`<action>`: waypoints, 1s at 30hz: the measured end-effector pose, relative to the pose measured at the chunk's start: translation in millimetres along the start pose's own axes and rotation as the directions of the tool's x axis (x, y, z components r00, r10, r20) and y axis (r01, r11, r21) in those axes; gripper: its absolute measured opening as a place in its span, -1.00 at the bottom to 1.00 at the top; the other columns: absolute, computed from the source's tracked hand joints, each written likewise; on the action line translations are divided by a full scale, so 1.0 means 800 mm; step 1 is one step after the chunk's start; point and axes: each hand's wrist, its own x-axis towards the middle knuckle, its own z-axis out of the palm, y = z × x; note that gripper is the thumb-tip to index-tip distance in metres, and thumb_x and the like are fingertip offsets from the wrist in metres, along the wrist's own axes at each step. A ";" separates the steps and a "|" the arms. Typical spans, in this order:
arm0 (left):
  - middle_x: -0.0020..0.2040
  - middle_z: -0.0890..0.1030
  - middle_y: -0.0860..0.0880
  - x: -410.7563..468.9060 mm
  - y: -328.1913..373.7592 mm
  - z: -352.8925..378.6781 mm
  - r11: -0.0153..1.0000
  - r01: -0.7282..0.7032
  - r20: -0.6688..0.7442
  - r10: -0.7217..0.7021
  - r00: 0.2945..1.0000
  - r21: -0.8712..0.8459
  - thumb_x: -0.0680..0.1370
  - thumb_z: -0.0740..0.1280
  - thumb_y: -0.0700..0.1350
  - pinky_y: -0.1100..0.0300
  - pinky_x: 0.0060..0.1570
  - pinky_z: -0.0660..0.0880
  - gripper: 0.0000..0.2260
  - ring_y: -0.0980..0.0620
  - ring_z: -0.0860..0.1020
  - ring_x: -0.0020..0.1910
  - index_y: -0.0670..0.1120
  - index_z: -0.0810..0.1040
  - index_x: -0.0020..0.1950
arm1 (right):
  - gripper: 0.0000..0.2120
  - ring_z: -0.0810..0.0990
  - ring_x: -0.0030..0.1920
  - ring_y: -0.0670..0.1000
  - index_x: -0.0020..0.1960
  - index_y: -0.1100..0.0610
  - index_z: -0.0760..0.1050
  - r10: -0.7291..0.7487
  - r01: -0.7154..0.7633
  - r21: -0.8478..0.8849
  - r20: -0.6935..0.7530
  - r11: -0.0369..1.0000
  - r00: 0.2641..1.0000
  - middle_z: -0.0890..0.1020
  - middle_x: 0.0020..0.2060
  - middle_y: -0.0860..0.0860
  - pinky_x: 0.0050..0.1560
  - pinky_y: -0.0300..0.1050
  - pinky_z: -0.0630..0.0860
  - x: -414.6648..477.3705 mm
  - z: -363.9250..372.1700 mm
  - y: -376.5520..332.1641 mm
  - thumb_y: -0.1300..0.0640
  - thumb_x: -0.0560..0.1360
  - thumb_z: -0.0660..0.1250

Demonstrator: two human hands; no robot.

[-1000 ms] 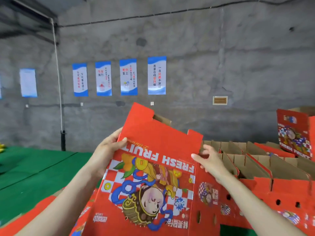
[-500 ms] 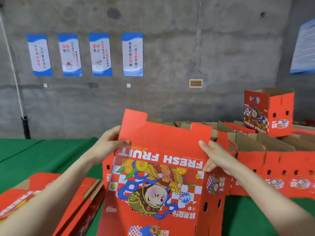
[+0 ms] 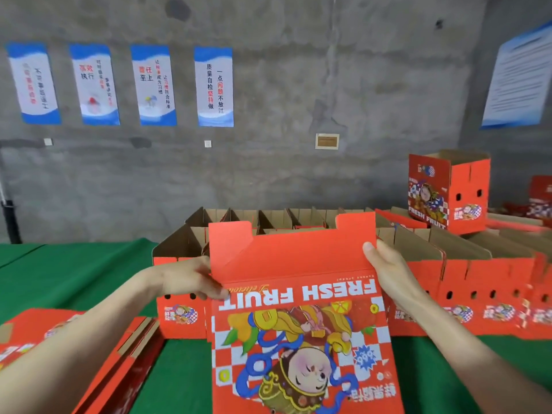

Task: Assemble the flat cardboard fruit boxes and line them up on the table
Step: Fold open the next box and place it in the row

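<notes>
Head view, nearest first: where was the fruit box (image 3: 298, 339), and what had hold of it?

— It was held up in front of the person, with the printed face toward the camera and the picture upside down. Both hands had it at the fold under the top flap (image 3: 292, 252). The left grip (image 3: 191, 279) pinched the left edge. The right grip (image 3: 385, 270) clamped the right edge, thumb on the red face and fingers hidden behind.

Was it squared up into a box?

— I couldn't tell, because its lower end ran out of frame.

How would you have expected it to handle?

— Light, I'd judge, since it was corrugated card carried high at two edges. It looked stiff across each panel but loose at the scored folds, so holding it by one corner would probably let it rack or fold. The printed skin looked smooth, perhaps a little slick. The side edges near a fold were the places to hold. The notched flap tabs looked the easiest part to crease.

And further out?

— Flat boxes (image 3: 119, 354) lay stacked at the near left on the green desk (image 3: 74, 273). Beyond the held box, a row of assembled boxes (image 3: 466, 282) stood side by side with their tops open, running off to the right. A taller upright box (image 3: 448, 192) stood at the far right, though I couldn't tell whether it was on the row or behind it. Last came the concrete wall (image 3: 298, 174) with its blue-and-white posters (image 3: 213, 86).
</notes>
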 end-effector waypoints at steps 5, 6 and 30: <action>0.06 0.57 0.33 0.014 -0.009 0.020 0.972 0.120 -0.023 -0.118 0.993 0.202 0.50 0.25 0.24 0.46 0.03 0.40 -0.80 0.36 0.53 0.03 0.27 0.47 0.09 | -0.65 0.60 -0.08 0.32 0.07 0.17 0.49 -0.050 0.059 0.105 -0.092 0.993 0.995 0.59 -0.06 0.33 -0.01 0.24 0.55 -0.006 0.005 0.009 -0.08 0.61 0.09; 0.03 0.55 0.35 0.014 -0.009 0.022 0.957 0.147 -0.042 -0.141 0.989 0.249 0.48 0.20 0.29 0.51 -0.04 0.38 -0.80 0.39 0.51 -0.01 0.29 0.44 0.04 | -0.63 0.60 -0.11 0.33 0.06 0.20 0.48 -0.047 0.060 0.115 -0.111 0.992 0.993 0.59 -0.08 0.34 -0.04 0.25 0.55 -0.006 0.007 0.012 -0.08 0.60 0.10; -0.41 0.52 -0.05 -0.002 -0.050 0.119 0.954 0.186 -0.781 0.071 0.620 0.234 0.54 -0.13 0.21 0.10 -0.28 0.26 -0.51 -0.22 0.48 -0.32 -0.04 0.34 -0.38 | -0.72 0.42 -0.15 -0.13 -0.25 0.01 0.39 -0.158 0.176 -0.368 0.078 0.913 0.984 0.44 -0.23 -0.02 -0.16 -0.36 0.26 -0.046 0.013 0.091 0.11 0.63 0.13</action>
